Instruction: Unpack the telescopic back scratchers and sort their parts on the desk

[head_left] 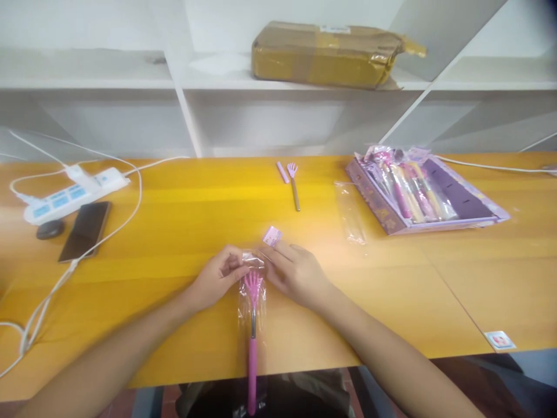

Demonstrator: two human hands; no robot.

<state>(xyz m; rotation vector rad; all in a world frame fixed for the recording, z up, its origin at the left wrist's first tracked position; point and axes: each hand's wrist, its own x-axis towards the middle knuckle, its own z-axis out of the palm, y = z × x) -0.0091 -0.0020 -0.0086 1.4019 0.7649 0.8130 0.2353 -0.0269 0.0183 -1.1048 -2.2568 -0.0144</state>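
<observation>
A pink back scratcher with a hand-shaped head lies in a clear plastic sleeve, its handle reaching past the table's front edge. My left hand pinches the left side of the sleeve's top end. At the right side of that end is my right hand, fingers bent in and closed on the plastic. A small pink and purple card shows just above my right fingers; whether they touch it is unclear.
Farther back lie a scratcher piece and a purple tube. An open purple box holds several wrapped scratchers, beside a clear sleeve. On the left are a power strip, phone and cables. A taped parcel rests on the shelf.
</observation>
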